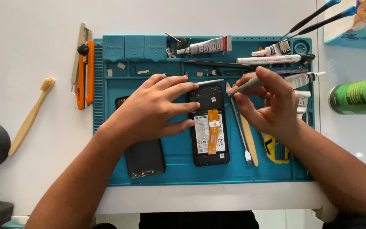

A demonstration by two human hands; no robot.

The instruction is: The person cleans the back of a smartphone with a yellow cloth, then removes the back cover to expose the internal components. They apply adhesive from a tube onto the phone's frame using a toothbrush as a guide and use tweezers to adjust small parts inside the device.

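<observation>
An opened black smartphone (209,127) lies on a teal repair mat (178,165), its battery and orange flex cable exposed. My left hand (157,108) rests flat with fingertips pressing the phone's upper left part. My right hand (267,101) grips a grey screwdriver (247,87), its tip pointing at the phone's top right edge. The phone's black back cover (145,157) lies to the left, partly under my left wrist.
A metal spudger (242,131) and wooden stick (250,144) lie right of the phone. Glue tubes (206,46), tweezers and pens line the mat's top. An orange cutter (85,72) and bamboo toothbrush (30,114) lie at left. A green can (359,95) lies right.
</observation>
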